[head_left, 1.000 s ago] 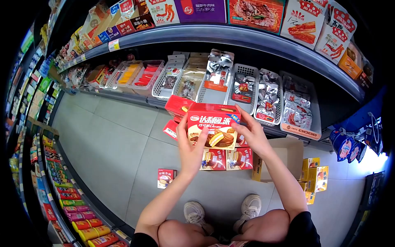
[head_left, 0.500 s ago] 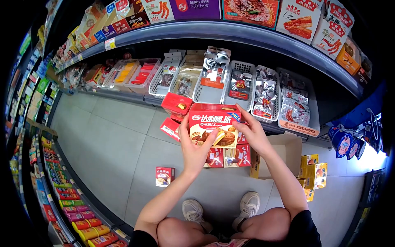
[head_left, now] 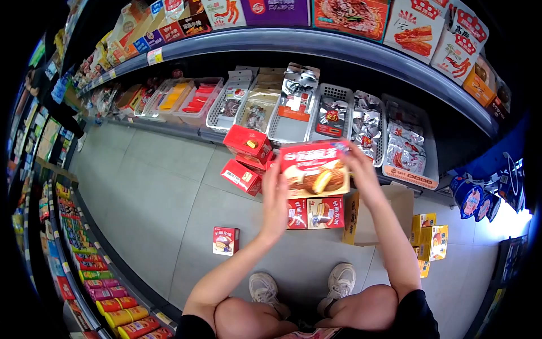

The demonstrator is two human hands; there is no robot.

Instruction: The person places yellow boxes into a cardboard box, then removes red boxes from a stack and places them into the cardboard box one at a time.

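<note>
A red and cream box of chocolate pies (head_left: 314, 174) is held up between both hands, its front turned towards me and a little blurred. My left hand (head_left: 275, 206) presses against its left side, with the thumb off the front. On the upper right edge my right hand (head_left: 361, 170) grips the box; some of its fingers are hidden behind it. Below stand red pie boxes (head_left: 325, 213) on the floor. More red boxes (head_left: 248, 142) are stacked to the left of the held one, and a single small pie box (head_left: 226, 240) lies apart nearer my feet.
An open cardboard carton (head_left: 384, 212) stands right of the red boxes, beside yellow boxes (head_left: 433, 242). Ahead, a low shelf holds white baskets (head_left: 288, 129) of snack packets under an upper shelf edge (head_left: 271, 39). Another person's leg (head_left: 69, 121) shows at far left.
The box has shifted right and tilted, its right side higher. My left thumb has left its front and the fingers have moved to its side. A person has appeared at far left.
</note>
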